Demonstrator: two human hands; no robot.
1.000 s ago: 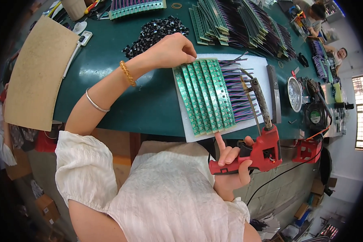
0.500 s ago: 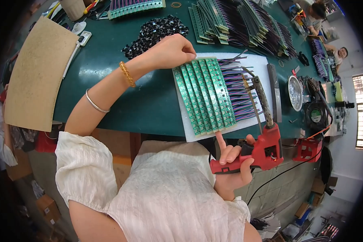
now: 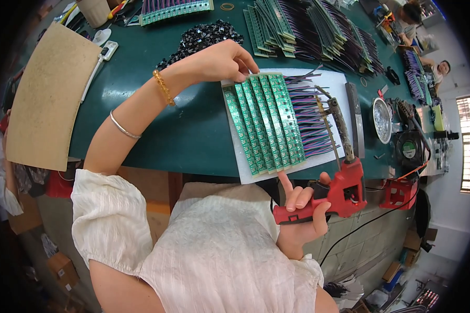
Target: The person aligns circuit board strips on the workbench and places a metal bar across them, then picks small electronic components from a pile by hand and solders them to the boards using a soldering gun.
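Several long green circuit board strips [image 3: 263, 122] with purple wire leads lie side by side on a white sheet [image 3: 337, 86] on the green table. My left hand [image 3: 222, 60] rests its fingertips on the far ends of the strips, pressing them down. My right hand [image 3: 300, 208] grips the handle of a red hot glue gun [image 3: 337, 193] near the table's front edge; its long crusted nozzle [image 3: 339, 125] points away over the wire leads. My index finger sticks out straight beside the gun.
A heap of small black parts [image 3: 201, 39] lies behind my left hand. More stacked green strips [image 3: 308, 26] fill the back of the table. A brown board [image 3: 47, 96] lies at left. A round metal dish [image 3: 382, 120], a small fan [image 3: 408, 148] and another person [image 3: 444, 68] are at right.
The glue gun nozzle has shifted slightly along the wire leads. My left hand stays on the strip ends.
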